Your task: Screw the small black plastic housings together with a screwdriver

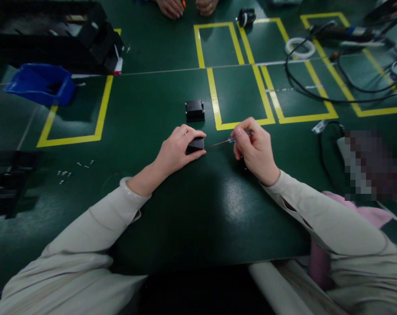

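While the left hand (176,149) holds the black block (196,145) on the green table (172,227), the screwdriver (230,140) sits off the block's right end, shaft running roughly left-right, tip at that end (touching or just short, can't tell). Everything turns on that line: shaft against block end. Block's long axis looks left-right too, though its left part hides under the hand. Left grip: thumb on the near side, index on the far side, closed snugly, block between them. Right hand (255,148), farther out to the block's right, has its fingers closed round the screwdriver's handle. Left is the nearer hand. Second block (195,110) stands just beyond the first, untouched.
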